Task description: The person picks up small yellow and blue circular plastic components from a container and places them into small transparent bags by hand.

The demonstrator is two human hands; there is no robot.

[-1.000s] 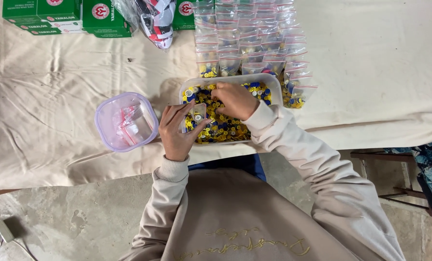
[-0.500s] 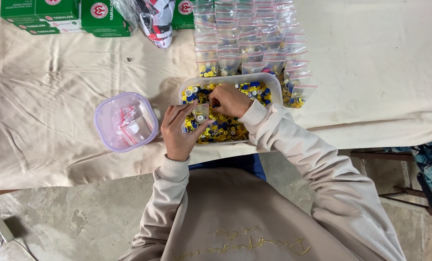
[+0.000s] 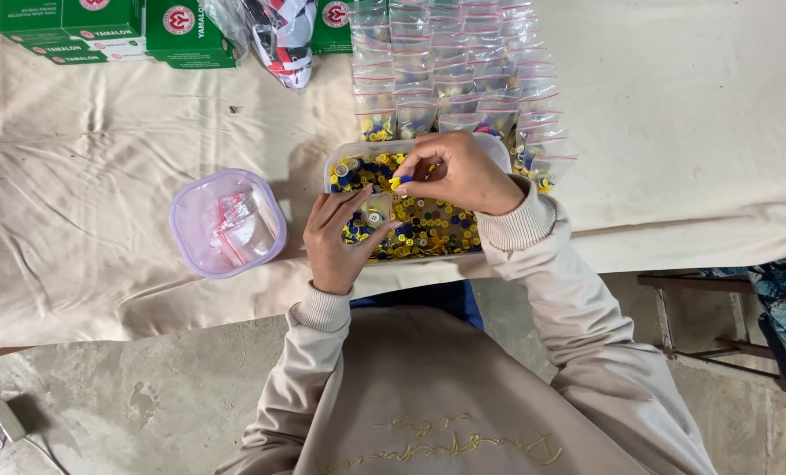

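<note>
buttons and bags, counted from above

head view. item one: my left hand (image 3: 342,239), at the near left corner of the clear plastic tub (image 3: 340,157), fingers curled round a small clear bag (image 3: 376,212) with a pale button showing inside it; the bag sits over the tub's contents. item two: my right hand (image 3: 457,172), hovering over the middle of the tub, thumb and fingertips pinched shut on a few small blue and yellow buttons (image 3: 399,182), just above and right of the bag. item three: the tub itself, rectangular, filled with loose yellow, blue and white buttons, standing on the cream cloth (image 3: 102,123) at the table's near edge. item four: rows of filled small zip bags (image 3: 450,62), overlapping, laid on the cloth directly behind the tub and touching its far rim. item five: a round-cornered container with a lilac rim (image 3: 226,222), left of the tub and apart from it, holding empty zip bags with red strips. item six: green cartons (image 3: 116,28) at the far left edge, a crumpled plastic wrapper (image 3: 274,35) beside them.
</note>
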